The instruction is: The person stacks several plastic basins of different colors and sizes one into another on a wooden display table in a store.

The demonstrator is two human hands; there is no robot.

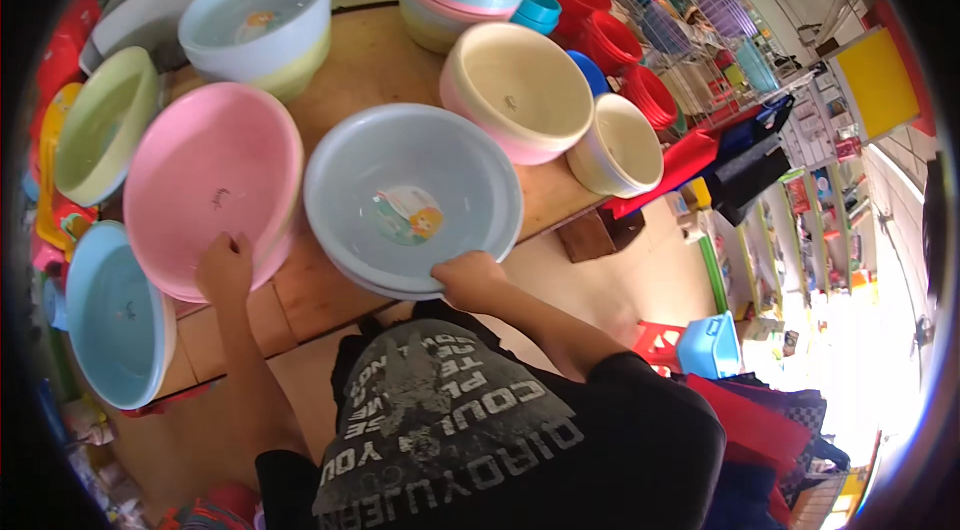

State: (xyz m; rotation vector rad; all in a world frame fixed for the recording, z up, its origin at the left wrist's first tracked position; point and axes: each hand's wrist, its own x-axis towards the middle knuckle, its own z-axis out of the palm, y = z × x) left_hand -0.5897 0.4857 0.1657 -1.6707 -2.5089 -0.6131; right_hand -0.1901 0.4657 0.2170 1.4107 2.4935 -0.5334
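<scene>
Several plastic basins stand in stacks on a wooden table (360, 49). My left hand (225, 267) is at the near rim of a pink basin (214, 155); its fingertips are closed together over the basin's inside, and their hold on the rim is hard to make out. The near right rim of a pale blue basin (409, 147) is pinched in my right hand (472, 278), thumb on top. This basin has a round picture sticker inside, and another rim shows just under it. Cream basins (517, 79) lie to its right, and a bright blue basin (120, 320) is at the left.
A green basin (105, 124) and a stack topped by a light blue basin (255, 12) stand at the back left. Red buckets (581, 1) line the far right. Wire racks (675, 27) rise beyond them. A blue bin (709, 346) is on the floor at right.
</scene>
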